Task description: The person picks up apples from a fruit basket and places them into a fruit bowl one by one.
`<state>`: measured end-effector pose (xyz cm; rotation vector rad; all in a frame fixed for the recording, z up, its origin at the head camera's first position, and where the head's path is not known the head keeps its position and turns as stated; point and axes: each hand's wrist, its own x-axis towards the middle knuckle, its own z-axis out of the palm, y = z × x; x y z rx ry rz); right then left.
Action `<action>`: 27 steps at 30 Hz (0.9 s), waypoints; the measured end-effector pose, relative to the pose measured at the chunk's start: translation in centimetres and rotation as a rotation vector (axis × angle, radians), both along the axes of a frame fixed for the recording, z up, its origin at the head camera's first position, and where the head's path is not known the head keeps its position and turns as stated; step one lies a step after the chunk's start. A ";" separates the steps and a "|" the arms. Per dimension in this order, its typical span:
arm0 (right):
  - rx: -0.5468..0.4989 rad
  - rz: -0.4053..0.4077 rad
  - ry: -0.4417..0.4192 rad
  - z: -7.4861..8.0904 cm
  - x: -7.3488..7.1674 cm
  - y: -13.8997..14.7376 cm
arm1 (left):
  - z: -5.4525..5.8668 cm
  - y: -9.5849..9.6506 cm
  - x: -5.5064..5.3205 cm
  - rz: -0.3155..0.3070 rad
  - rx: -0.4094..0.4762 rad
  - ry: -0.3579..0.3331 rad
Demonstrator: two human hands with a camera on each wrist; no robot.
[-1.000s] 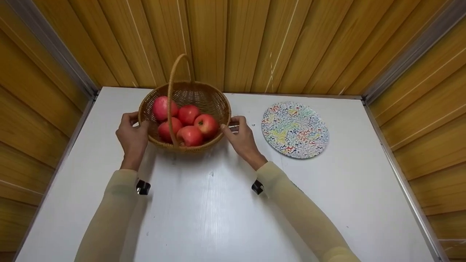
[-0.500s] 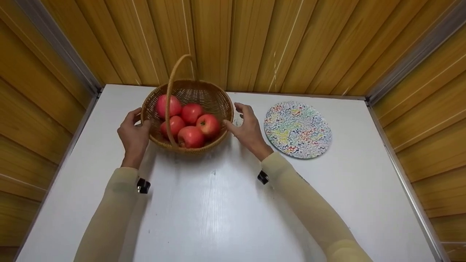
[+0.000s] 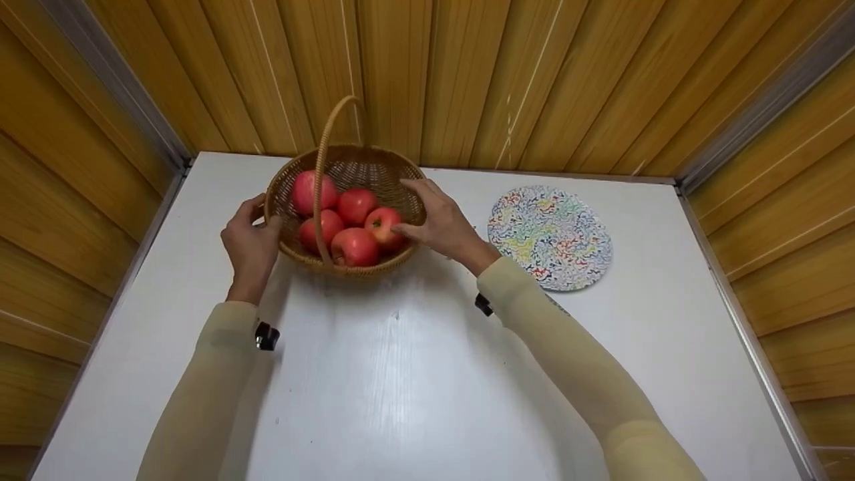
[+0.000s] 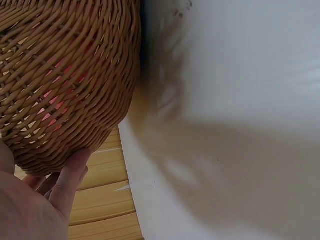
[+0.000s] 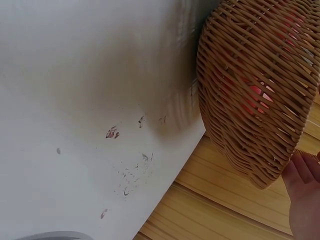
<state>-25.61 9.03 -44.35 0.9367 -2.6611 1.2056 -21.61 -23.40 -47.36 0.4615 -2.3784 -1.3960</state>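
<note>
A brown wicker basket (image 3: 377, 269) with a tall hoop handle stands near the back of the table, several red apples (image 3: 354, 247) inside. On its left side my left hand (image 3: 250, 247) grips the rim, thumb on the near side; in the left wrist view its fingers (image 4: 65, 187) lie along the weave. My right hand (image 3: 449, 227) reaches over the right rim, thumb and fingers spread apart, the thumb tip beside the rightmost apple (image 3: 383, 226). The right wrist view shows the outside of the wicker, with this hand's fingers partly hidden behind the rim.
A round, speckled multicoloured board (image 3: 551, 237) lies on the white table (image 3: 387, 374) to the right of the basket. Wood-patterned panels (image 3: 461, 80) rise behind the table and along both sides.
My right hand has let go of the right rim, drawn off a little, then come over it toward the apples. My left hand keeps its place on the basket.
</note>
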 end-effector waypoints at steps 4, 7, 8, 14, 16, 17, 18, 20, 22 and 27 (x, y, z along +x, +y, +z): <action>0.065 0.007 -0.100 0.1 -0.4 -0.4 | -0.1 0.0 0.0 -0.012 0.001 -0.018; 0.118 0.013 -0.155 0.1 -0.5 -0.7 | -0.2 -0.1 -0.1 -0.019 0.006 -0.016; 0.136 0.016 -0.170 0.1 -0.6 -0.8 | -0.2 -0.1 -0.1 -0.023 0.008 -0.014; 0.247 0.036 -0.215 0.3 -0.8 -1.7 | -0.1 -0.2 -0.5 -0.043 0.017 0.005; 0.278 0.044 -0.212 0.4 -0.8 -1.9 | -0.1 -0.4 -0.7 -0.047 0.017 0.021; 0.291 0.049 -0.205 0.5 -0.9 -2.0 | -0.1 -0.4 -0.8 -0.050 0.016 0.030; 0.302 0.056 -0.197 0.6 -1.0 -2.1 | -0.1 -0.5 -0.9 -0.055 0.015 0.046; 0.320 0.070 -0.178 0.7 -1.1 -2.2 | -0.1 -0.6 -1.1 -0.060 0.008 0.072; 0.334 0.079 -0.162 0.7 -1.3 -2.4 | -0.2 -0.8 -1.2 -0.063 0.001 0.087; 0.372 0.093 -0.146 0.7 -1.7 -2.6 | -0.3 -0.9 -1.2 -0.063 0.009 0.084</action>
